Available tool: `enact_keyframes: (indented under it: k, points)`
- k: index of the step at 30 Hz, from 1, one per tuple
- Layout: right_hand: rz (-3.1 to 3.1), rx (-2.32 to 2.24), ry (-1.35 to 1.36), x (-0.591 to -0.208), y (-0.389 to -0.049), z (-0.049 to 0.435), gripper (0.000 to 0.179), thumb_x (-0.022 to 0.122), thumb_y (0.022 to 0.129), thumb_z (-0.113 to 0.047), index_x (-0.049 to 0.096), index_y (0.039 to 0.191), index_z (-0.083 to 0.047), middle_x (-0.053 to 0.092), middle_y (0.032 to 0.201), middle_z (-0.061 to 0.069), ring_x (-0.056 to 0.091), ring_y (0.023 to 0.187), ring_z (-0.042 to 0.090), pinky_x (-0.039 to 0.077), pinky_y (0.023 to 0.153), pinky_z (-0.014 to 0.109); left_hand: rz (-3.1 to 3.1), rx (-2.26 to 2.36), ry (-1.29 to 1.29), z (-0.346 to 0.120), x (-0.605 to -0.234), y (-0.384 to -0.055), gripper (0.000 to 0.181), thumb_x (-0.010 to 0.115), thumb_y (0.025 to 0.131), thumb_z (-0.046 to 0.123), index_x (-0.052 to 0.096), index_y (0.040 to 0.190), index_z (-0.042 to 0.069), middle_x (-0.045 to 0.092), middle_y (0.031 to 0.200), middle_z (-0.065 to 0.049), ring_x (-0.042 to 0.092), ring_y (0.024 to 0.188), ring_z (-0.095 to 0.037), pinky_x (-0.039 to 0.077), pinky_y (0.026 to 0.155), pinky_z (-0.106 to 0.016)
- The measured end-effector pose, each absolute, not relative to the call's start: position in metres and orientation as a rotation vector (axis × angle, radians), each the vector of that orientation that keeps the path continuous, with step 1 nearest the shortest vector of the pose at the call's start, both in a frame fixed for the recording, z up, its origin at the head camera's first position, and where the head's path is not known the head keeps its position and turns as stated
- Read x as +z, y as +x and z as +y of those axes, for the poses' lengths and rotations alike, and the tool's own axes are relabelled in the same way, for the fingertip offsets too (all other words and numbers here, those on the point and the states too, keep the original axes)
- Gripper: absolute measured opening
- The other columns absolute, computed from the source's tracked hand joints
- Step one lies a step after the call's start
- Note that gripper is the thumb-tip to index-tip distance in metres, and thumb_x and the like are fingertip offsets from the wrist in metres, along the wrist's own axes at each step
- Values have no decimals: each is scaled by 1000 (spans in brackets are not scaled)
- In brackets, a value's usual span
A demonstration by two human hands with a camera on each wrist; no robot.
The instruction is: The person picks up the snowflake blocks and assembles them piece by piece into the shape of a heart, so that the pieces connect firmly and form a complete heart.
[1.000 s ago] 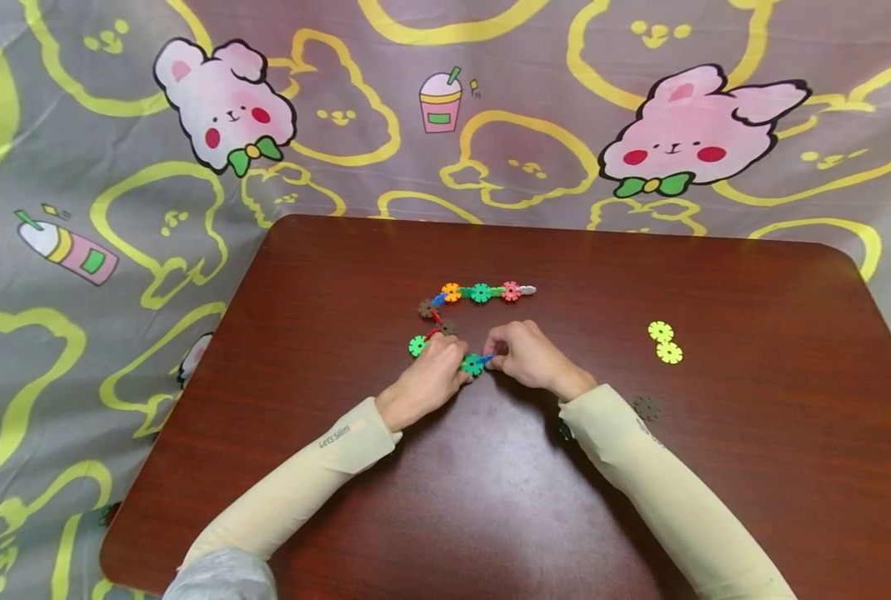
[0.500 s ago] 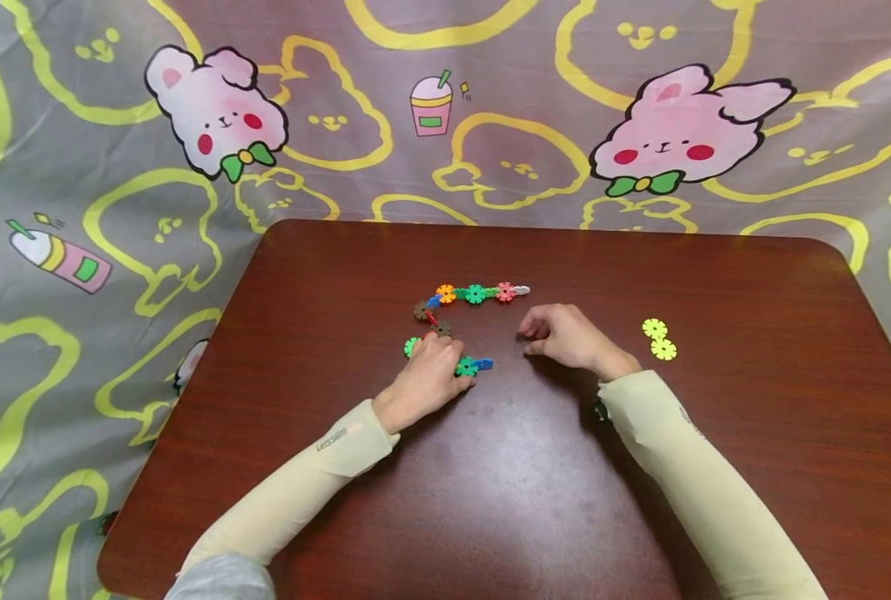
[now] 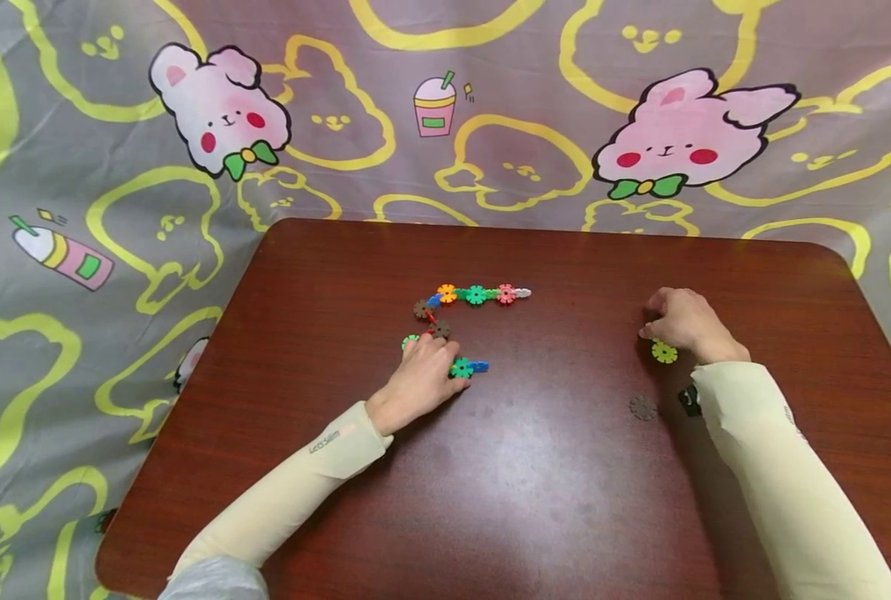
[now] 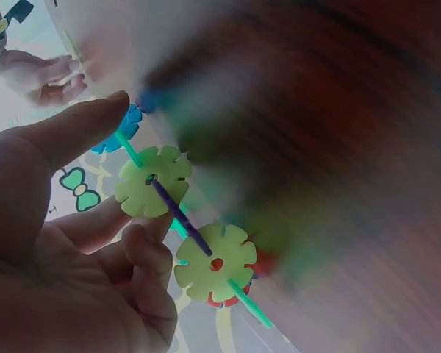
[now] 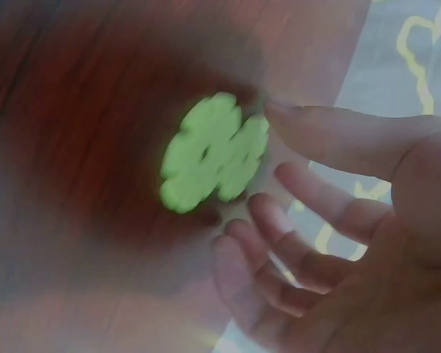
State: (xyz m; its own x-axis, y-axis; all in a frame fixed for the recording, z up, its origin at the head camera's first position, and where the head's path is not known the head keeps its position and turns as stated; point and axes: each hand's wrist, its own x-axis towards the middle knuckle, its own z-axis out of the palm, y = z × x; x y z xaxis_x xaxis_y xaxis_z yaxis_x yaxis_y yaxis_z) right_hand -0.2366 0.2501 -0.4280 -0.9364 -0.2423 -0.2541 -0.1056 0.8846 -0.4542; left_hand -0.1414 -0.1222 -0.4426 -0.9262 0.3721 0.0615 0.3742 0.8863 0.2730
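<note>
My left hand (image 3: 418,375) holds a chain of notched, flower-shaped plastic discs (image 3: 477,294) on the table, covering part of it. The chain bends in an S, with a white disc (image 3: 523,293) at its far end and a blue disc (image 3: 479,367) at its near end. In the left wrist view, thumb and fingers lie around the chain beside a yellow-green disc (image 4: 198,276). Over at the right, my right hand (image 3: 685,321) hovers above two yellow-green discs (image 3: 664,351), hiding one from the head view. Its fingers are loosely bent and hold nothing in the right wrist view (image 5: 191,165).
A single grey-brown disc (image 3: 643,407) lies on the dark brown table (image 3: 550,500), nearer than the yellow-green ones. A patterned cloth (image 3: 520,83) hangs behind the table and along its left side.
My right hand has let go of the chain's blue end and moved right to the yellow-green discs. The left hand has stayed on the chain, shifting slightly.
</note>
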Motion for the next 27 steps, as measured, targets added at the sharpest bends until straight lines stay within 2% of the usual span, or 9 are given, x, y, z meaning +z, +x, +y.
enact_keyframes:
  k: [4,10,18,21,27]
  points:
    - [2747,-607,-218,-429,-234,258,46,67,82,-13,55,116,16,56,115,36,53,101,49,47,82,57,-3040,-450,-605,-123,-442,-141,30,81,77,29,59,79,9,58,72,-1,55,82,-28,38,77,-42]
    - [2734,-623,-170,-429,-233,260,42,69,82,-14,57,111,13,59,112,35,58,93,46,52,71,48,-3053,-449,-601,-124,-443,-140,29,80,78,30,62,86,9,60,76,-1,54,83,-27,37,81,-44]
    - [2735,-692,-158,-430,-232,263,30,72,80,-13,63,99,9,65,95,26,59,75,32,49,59,36,-3081,-451,-588,-124,-442,-140,30,79,80,31,62,89,9,60,77,-1,53,85,-26,36,85,-48]
    - [2736,-712,-153,-431,-231,263,27,72,81,-13,65,97,7,66,94,24,59,75,30,48,59,35,-3083,-460,-586,-124,-442,-140,29,80,79,31,62,87,10,60,77,-1,53,85,-26,36,86,-48]
    - [2731,-748,-143,-430,-230,261,28,70,82,-11,67,104,6,64,107,30,60,87,37,51,64,38,-3088,-464,-595,-125,-443,-140,28,79,80,31,59,82,11,57,74,1,52,83,-24,34,86,-48]
